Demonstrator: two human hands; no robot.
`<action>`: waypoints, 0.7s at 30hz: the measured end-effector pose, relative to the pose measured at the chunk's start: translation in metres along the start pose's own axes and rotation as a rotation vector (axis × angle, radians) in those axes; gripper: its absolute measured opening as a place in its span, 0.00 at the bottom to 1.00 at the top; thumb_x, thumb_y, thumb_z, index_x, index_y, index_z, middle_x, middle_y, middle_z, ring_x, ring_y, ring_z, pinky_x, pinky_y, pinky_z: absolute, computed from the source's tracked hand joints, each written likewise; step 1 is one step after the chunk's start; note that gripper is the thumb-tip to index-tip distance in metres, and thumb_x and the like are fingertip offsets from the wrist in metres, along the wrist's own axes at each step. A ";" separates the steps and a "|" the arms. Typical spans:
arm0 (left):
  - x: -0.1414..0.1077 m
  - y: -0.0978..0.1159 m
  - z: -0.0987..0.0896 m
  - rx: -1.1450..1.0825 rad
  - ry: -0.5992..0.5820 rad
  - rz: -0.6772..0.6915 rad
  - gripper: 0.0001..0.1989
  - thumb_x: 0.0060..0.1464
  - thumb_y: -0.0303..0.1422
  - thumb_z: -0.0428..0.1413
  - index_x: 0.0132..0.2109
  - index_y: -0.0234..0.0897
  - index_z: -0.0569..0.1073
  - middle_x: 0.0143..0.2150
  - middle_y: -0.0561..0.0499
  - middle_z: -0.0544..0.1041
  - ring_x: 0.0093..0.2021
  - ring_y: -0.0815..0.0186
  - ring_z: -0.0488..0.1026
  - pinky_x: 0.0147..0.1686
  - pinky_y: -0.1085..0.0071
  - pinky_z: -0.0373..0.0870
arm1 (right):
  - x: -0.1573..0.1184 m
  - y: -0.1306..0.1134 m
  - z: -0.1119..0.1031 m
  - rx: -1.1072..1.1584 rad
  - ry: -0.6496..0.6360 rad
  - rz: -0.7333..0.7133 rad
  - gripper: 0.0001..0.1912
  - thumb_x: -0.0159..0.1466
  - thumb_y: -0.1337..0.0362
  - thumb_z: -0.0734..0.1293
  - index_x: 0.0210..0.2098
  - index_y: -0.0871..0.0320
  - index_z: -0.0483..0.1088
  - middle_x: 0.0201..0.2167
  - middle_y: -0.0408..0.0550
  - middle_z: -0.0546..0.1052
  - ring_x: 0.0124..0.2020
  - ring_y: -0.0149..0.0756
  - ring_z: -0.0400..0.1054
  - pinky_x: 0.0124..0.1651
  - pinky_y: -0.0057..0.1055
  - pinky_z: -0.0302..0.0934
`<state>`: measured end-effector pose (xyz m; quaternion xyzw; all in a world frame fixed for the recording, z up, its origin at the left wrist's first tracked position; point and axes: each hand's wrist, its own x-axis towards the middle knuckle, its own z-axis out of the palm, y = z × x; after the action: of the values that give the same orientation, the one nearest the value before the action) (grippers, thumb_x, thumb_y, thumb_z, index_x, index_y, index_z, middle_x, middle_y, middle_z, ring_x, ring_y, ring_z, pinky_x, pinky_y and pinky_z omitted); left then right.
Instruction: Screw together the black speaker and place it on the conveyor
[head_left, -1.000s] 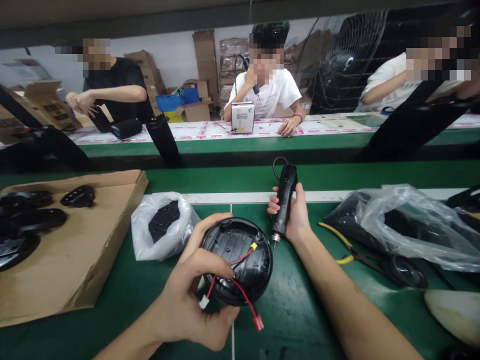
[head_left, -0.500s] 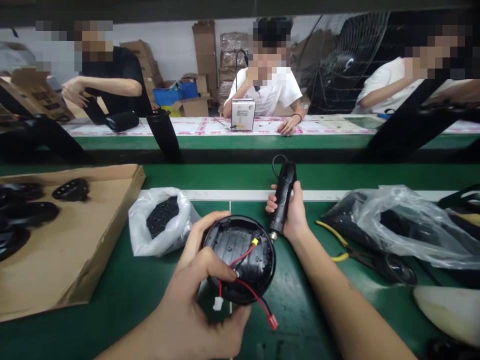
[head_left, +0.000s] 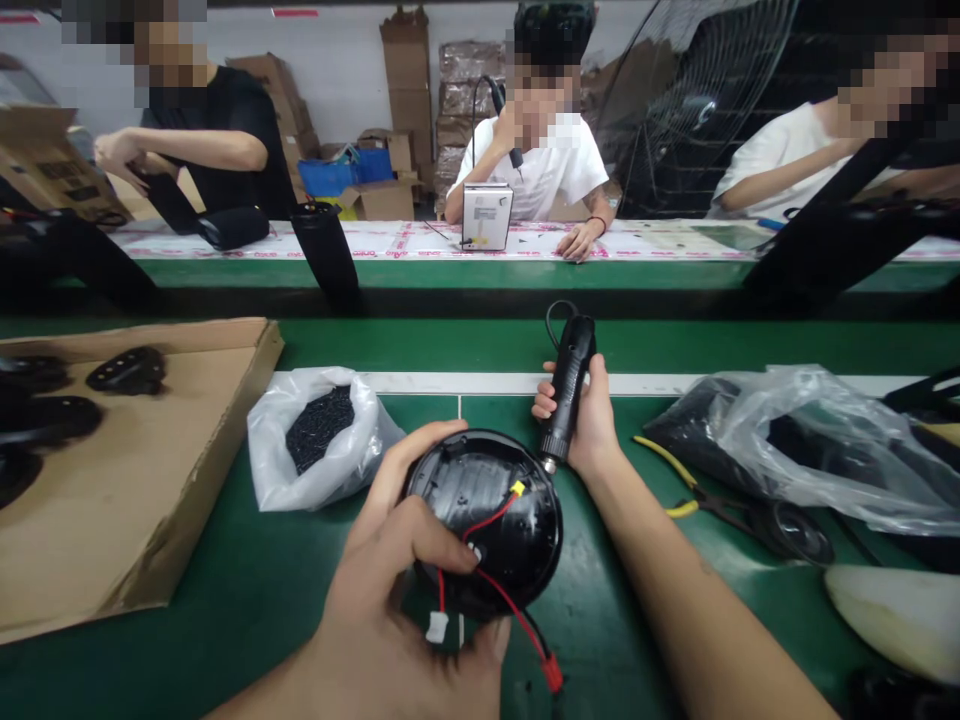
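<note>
A round black part (head_left: 517, 545) is gripped in my left hand (head_left: 405, 590), the thumb pressed on its face near the middle. Thin red and black wires run from it, ending in a yellow connector (head_left: 517, 489), a white connector (head_left: 436, 627) and a red connector (head_left: 552, 672). My right hand (head_left: 589, 415) is wrapped round a black electric screwdriver (head_left: 568, 385), held tilted with its metal tip down, close to the upper right rim of the round part. A cord loops from the screwdriver's top.
Left of my hands stand a plastic bag of small black screws (head_left: 262, 450) and a cardboard tray (head_left: 150, 490) with black parts. Yellow-handled pliers (head_left: 686, 490) and a plastic bag (head_left: 795, 420) lie right. Three people sit across the green bench (head_left: 420, 345).
The round part has tilted a little and shifted slightly right in my left hand, its wires swinging along. The view has moved slightly. Across the bench, the left person's hands have moved.
</note>
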<state>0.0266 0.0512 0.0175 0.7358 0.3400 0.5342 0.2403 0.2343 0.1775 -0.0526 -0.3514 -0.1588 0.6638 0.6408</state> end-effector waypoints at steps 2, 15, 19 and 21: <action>-0.001 -0.001 0.000 0.017 -0.001 0.017 0.14 0.39 0.22 0.58 0.35 0.39 0.64 0.60 0.40 0.63 0.58 0.49 0.67 0.47 0.55 0.67 | 0.000 0.000 0.000 0.004 -0.002 0.002 0.34 0.75 0.41 0.45 0.49 0.68 0.59 0.26 0.45 0.55 0.22 0.21 0.49 0.25 0.15 0.51; 0.041 -0.030 -0.019 -0.139 -0.232 -0.127 0.18 0.41 0.25 0.64 0.36 0.40 0.64 0.54 0.44 0.69 0.52 0.52 0.71 0.46 0.60 0.70 | -0.002 -0.001 -0.001 0.007 -0.028 0.028 0.34 0.75 0.40 0.45 0.49 0.68 0.59 0.26 0.45 0.56 0.22 0.21 0.50 0.25 0.15 0.52; 0.072 -0.045 -0.009 -0.374 -0.368 -0.203 0.17 0.44 0.30 0.65 0.35 0.40 0.63 0.51 0.46 0.71 0.49 0.55 0.72 0.44 0.63 0.71 | -0.004 0.000 -0.001 -0.011 0.007 0.035 0.34 0.75 0.41 0.46 0.50 0.69 0.60 0.26 0.45 0.57 0.23 0.21 0.52 0.26 0.15 0.54; 0.081 -0.046 -0.006 -0.411 -0.440 -0.192 0.17 0.43 0.29 0.65 0.36 0.40 0.64 0.52 0.46 0.71 0.49 0.56 0.72 0.44 0.63 0.72 | -0.004 0.001 -0.002 -0.030 0.040 0.036 0.33 0.76 0.42 0.47 0.51 0.69 0.60 0.27 0.46 0.59 0.24 0.22 0.54 0.27 0.16 0.56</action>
<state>0.0258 0.1424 0.0363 0.7343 0.2323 0.3945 0.5011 0.2347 0.1729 -0.0531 -0.3767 -0.1497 0.6656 0.6266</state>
